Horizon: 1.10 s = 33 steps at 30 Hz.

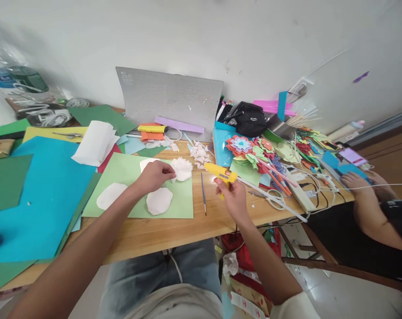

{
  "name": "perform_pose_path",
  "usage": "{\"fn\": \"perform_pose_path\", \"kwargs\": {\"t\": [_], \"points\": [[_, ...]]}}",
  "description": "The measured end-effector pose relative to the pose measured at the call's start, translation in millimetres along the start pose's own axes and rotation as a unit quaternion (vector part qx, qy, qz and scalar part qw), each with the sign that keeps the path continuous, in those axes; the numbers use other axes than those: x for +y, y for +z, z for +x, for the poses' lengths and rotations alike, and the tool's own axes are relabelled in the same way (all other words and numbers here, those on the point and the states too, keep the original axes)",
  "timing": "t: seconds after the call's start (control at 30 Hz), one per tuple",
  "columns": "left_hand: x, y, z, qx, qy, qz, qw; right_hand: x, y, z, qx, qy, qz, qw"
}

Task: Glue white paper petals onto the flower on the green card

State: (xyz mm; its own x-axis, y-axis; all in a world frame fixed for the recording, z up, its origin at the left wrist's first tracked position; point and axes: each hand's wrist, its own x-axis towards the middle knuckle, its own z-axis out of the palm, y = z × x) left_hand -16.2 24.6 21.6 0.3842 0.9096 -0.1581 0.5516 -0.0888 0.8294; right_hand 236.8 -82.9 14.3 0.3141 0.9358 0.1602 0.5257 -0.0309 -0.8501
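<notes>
My right hand [234,198] is closed round the grip of a yellow hot glue gun [220,172], whose nozzle points left. My left hand [156,176] hovers over the light green sheet [121,166], thumb and fingers pinching a small white paper piece [173,178]. Beside those fingertips lies a ruffled white paper flower [182,169]. Below it on the sheet is a plain white paper round [159,200], with another white round [111,196] further left behind my forearm. A third white shape is partly hidden by my hand. A blue paintbrush [204,194] lies between my hands.
White paper scraps [200,153] are heaped behind the brush. Colourful paper flowers [242,146], scissors [275,199] and cables crowd the right. Blue sheets [48,190] and a white tissue stack [96,142] are at left. A grey cutting mat [169,97] leans on the wall; another person's hand [355,182] is far right.
</notes>
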Motion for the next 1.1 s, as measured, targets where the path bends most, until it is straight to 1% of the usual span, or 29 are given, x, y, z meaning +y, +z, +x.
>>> {"fn": "perform_pose_path", "kwargs": {"t": [0.07,0.17,0.23,0.33,0.5,0.6,0.73,0.87,0.93,0.97,1.03,1.07,1.1], "points": [[6,2.1,7,0.003,0.029,0.047,0.998,14,-19,0,0.044,-0.001,-0.038,0.998],[14,4.1,18,0.001,0.056,0.111,0.992,37,-39,-1,0.071,0.002,-0.079,0.994],[19,4.0,24,-0.01,0.059,0.142,0.988,51,-44,-1,0.079,-0.003,-0.083,0.993],[24,0.7,33,-0.034,0.065,0.173,0.982,64,-45,-1,0.082,-0.01,-0.097,0.992],[30,-11.3,39,-0.029,0.083,0.189,0.978,66,-43,-3,0.09,-0.01,-0.141,0.986],[36,-19.3,35,-0.036,0.073,0.169,0.982,64,-42,-4,0.081,0.005,-0.186,0.979],[48,-30.6,29,-0.07,0.056,0.147,0.985,62,-43,-4,0.074,0.009,-0.224,0.972],[55,-40.0,26,-0.096,0.065,0.17,0.979,64,-53,-12,0.052,0.013,-0.238,0.97],[56,-42.0,26,-0.11,0.067,0.187,0.974,67,-61,-26,0.071,-0.005,-0.256,0.964],[56,-42.1,26,-0.116,0.066,0.191,0.972,68,-65,-35,0.098,-0.027,-0.269,0.958],[53,-40.5,27,-0.122,0.069,0.193,0.971,68,-69,-56,0.173,-0.094,-0.289,0.937],[52,-39.0,28,-0.125,0.07,0.194,0.971,66,-69,-65,0.192,-0.134,-0.292,0.927],[51,-37.1,29,-0.127,0.071,0.196,0.97,63,-66,-73,0.187,-0.175,-0.287,0.923]]}}
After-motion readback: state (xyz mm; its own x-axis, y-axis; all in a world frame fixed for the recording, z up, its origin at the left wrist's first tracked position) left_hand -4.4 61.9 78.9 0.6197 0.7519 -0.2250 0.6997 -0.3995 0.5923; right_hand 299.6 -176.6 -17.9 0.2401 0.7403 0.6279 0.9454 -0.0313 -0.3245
